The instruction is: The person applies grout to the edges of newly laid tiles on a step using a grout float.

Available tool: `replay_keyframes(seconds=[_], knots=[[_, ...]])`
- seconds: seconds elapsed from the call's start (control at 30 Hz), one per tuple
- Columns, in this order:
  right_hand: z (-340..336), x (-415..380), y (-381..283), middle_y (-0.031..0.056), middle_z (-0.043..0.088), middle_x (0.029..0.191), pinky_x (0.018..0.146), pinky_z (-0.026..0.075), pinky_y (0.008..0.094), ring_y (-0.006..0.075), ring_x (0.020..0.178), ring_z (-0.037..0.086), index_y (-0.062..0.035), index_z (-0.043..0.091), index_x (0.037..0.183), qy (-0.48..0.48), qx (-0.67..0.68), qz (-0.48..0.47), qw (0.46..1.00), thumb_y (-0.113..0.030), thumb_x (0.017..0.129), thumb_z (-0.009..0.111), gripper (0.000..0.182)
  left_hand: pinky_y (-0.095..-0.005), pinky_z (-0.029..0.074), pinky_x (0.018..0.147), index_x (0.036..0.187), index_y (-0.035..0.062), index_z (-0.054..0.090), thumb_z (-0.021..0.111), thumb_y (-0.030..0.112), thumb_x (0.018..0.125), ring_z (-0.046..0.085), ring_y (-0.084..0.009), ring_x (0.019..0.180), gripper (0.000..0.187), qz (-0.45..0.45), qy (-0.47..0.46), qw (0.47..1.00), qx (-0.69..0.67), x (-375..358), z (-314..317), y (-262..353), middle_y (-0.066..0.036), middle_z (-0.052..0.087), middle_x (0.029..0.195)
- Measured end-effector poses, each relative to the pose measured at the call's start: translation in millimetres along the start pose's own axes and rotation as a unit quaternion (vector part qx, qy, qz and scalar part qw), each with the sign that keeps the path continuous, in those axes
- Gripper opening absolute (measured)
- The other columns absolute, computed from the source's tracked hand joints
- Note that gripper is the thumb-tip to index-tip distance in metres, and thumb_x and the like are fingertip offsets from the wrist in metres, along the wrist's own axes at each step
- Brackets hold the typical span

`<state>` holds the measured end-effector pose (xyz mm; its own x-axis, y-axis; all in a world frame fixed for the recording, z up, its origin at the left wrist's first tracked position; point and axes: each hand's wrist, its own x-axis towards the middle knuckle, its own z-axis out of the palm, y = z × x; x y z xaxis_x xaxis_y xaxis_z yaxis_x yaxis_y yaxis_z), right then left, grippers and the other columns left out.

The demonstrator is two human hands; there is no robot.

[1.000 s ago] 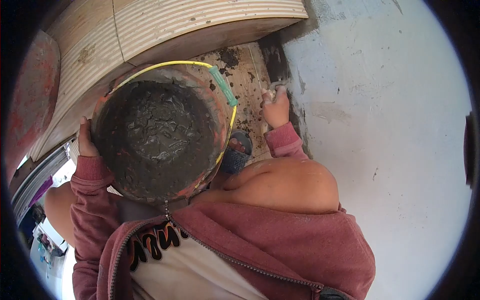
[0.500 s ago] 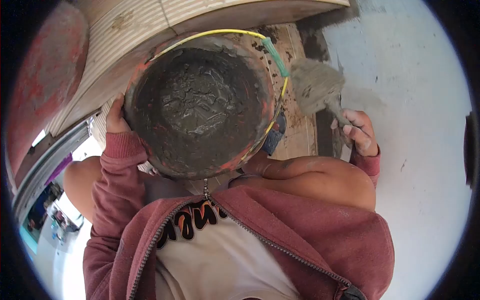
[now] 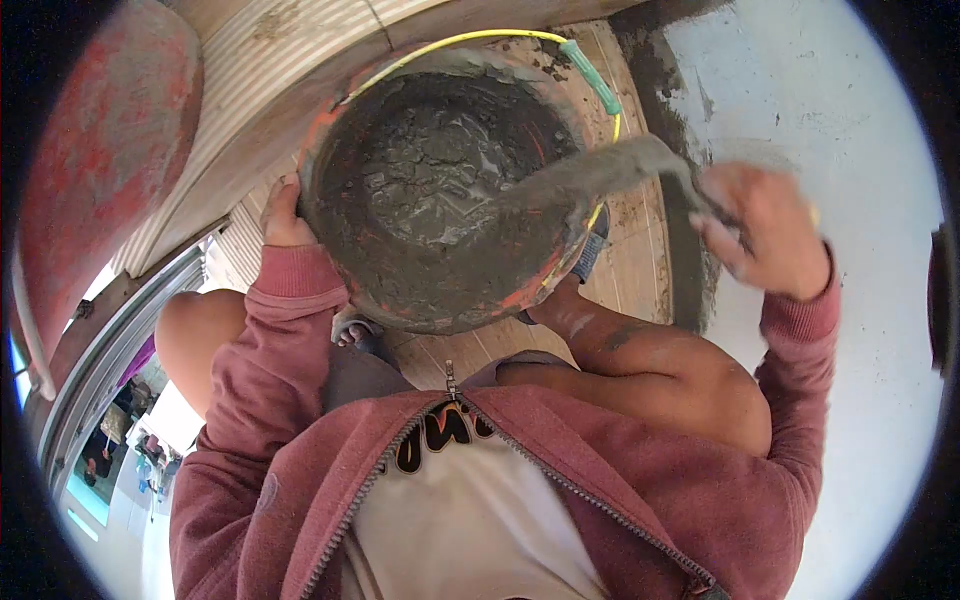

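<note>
A round bucket (image 3: pixel 440 318), smeared with grey mortar and showing orange patches, stands tilted in front of my body. Wet grey mortar (image 3: pixel 430 170) lies in its bottom. My left hand (image 3: pixel 287 212) grips the bucket's left rim. In my right hand (image 3: pixel 765 228) is the handle of a mortar-covered trowel (image 3: pixel 610 168), whose blade reaches over the right rim into the bucket. The yellow wire handle (image 3: pixel 475 34) with a green grip (image 3: pixel 590 78) rests around the far and right side of the rim.
A pale wall (image 3: pixel 860 330) with a dark mortar strip (image 3: pixel 690 270) along its edge is on the right. Ribbed steps (image 3: pixel 270 60) run behind the bucket. At the far left is a red, mortar-stained object (image 3: pixel 110 130). Wood-look tiles (image 3: pixel 640 240) cover the floor.
The trowel has swung left from beside the wall to over the bucket, my right hand turning with it. Bucket and left hand appear slightly farther right and higher in view.
</note>
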<state>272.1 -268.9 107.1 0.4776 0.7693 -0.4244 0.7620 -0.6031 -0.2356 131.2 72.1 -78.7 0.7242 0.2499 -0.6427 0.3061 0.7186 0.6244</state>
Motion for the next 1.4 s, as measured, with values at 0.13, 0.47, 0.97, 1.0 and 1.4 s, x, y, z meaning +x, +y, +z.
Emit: replay_keyframes(seconds=[0.13, 0.47, 0.97, 1.0, 1.4], knots=[[-34, 59, -20, 0.0153, 0.048, 0.063, 0.054, 0.038, 0.0383, 0.0323, 0.061, 0.048, -0.0007, 0.046, 0.074, -0.031, -0.135, -0.007, 0.990, -0.015, 0.068, 0.053, 0.016, -0.0386, 0.044, 0.077, 0.106, 0.0012, 0.046, 0.032, 0.028, 0.084, 0.053, -0.0260, 0.089, 0.037, 0.019, 0.004, 0.999, 0.033, -2, 5, 2, -0.013, 0.054, 0.099], [6, -43, 31, 0.0060, 0.051, 0.060, 0.047, 0.035, 0.0251, 0.0130, 0.052, 0.046, 0.0015, 0.054, 0.073, 0.161, 0.415, 0.265, 0.855, -0.018, 0.073, 0.047, 0.021, -0.0339, 0.035, 0.085, 0.104, -0.0037, 0.046, 0.050, 0.018, 0.077, 0.046, -0.0293, 0.096, 0.035, 0.566, -0.049, 0.611, 0.551, -40, 88, 32, -0.020, 0.048, 0.104], [76, -71, 58, 0.0040, 0.051, 0.061, 0.047, 0.036, 0.0222, 0.0094, 0.053, 0.045, -0.0023, 0.052, 0.068, 0.061, 0.490, 0.237, 0.837, -0.022, 0.074, 0.045, 0.022, -0.0337, 0.042, 0.063, 0.092, -0.0015, 0.055, 0.049, 0.018, 0.079, 0.053, -0.0282, 0.070, 0.024, 0.539, -0.323, 0.616, 0.475, -31, 157, 60, -0.015, 0.055, 0.079], [71, -72, 60, 0.0039, 0.051, 0.061, 0.047, 0.036, 0.0222, 0.0097, 0.053, 0.045, -0.0023, 0.052, 0.067, 0.087, 0.509, 0.262, 0.815, -0.023, 0.074, 0.044, 0.023, -0.0345, 0.042, 0.065, 0.092, -0.0023, 0.054, 0.049, 0.019, 0.080, 0.052, -0.0298, 0.070, 0.025, 0.609, -0.309, 0.573, 0.453, -6, 180, 50, -0.016, 0.055, 0.081], [85, -48, 57, 0.0039, 0.047, 0.053, 0.043, 0.035, 0.0240, 0.0114, 0.048, 0.045, -0.0009, 0.052, 0.064, 0.009, 0.477, 0.210, 0.853, -0.022, 0.075, 0.046, 0.025, -0.0264, 0.035, 0.060, 0.070, -0.0008, 0.049, 0.058, 0.013, 0.069, 0.044, -0.0180, 0.062, 0.017, 0.200, -0.323, 0.819, 0.430, -68, 89, 98, -0.008, 0.047, 0.065]])
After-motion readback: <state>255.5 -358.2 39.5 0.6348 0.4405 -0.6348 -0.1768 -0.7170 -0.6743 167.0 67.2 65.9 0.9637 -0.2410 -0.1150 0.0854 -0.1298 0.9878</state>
